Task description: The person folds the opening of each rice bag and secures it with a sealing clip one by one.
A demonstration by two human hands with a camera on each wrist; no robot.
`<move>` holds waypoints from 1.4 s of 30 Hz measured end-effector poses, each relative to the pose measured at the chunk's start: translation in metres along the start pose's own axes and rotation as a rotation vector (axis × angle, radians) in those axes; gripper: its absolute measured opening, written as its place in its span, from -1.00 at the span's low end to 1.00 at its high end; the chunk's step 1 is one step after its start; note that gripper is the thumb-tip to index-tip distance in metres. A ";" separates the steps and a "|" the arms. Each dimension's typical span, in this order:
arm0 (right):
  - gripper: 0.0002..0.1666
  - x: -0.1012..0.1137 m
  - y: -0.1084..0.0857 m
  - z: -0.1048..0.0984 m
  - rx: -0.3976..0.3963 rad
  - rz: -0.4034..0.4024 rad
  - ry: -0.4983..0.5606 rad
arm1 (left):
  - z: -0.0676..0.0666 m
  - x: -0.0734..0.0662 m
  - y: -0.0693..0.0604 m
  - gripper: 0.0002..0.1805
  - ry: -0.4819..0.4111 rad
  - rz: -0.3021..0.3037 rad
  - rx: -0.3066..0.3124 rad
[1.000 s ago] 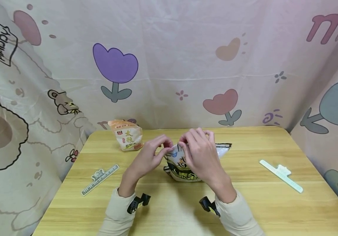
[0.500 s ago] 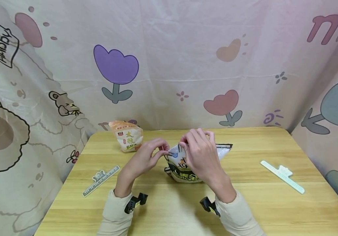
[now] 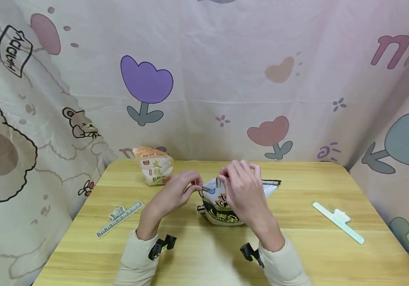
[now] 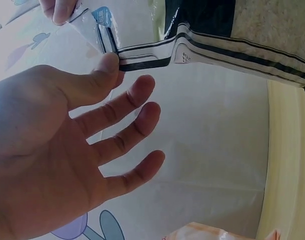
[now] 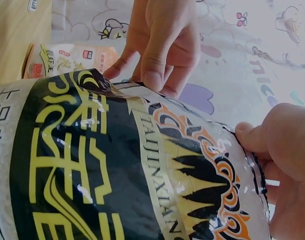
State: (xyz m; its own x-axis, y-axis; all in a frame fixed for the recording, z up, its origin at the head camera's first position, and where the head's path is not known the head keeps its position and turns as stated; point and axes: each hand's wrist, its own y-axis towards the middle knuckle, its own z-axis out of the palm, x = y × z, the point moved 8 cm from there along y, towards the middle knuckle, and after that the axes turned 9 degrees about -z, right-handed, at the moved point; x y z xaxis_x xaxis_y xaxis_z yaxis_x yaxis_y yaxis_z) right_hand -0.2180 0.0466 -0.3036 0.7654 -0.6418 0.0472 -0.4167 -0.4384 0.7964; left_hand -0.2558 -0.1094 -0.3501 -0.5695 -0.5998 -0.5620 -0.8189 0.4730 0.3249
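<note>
Left hand (image 3: 173, 193) is easing outward, pinching the bag (image 3: 220, 209) by its left edge, other fingers spread. Right hand (image 3: 244, 190) is pinching its top.

Bare table (image 3: 208, 258) in front of the big bag (image 3: 222, 210) lets a hand pass. The left hand (image 3: 175, 191) blocks the big bag's left corner, the right hand (image 3: 244, 190) its top. Room runs rightward to a clip (image 3: 338, 223); behind left stands a small bag (image 3: 156, 167).

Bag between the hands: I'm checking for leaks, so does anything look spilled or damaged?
No spill or tear shows on or around the bag. Its striped edge kinks beside the left hand, probably just from that grip.
</note>
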 end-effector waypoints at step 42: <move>-0.93 0.005 0.001 -0.005 0.030 -0.021 0.021 | 0.004 -0.035 0.007 -0.91 -0.289 0.142 -0.298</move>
State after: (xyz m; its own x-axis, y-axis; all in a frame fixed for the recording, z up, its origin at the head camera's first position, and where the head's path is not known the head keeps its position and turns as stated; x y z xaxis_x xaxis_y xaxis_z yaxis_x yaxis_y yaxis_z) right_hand -0.2120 0.0458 -0.3000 0.7845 -0.6185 0.0436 -0.4142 -0.4704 0.7792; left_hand -0.2417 -0.0822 -0.3310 -0.6689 -0.3169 -0.6724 -0.7431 0.3052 0.5955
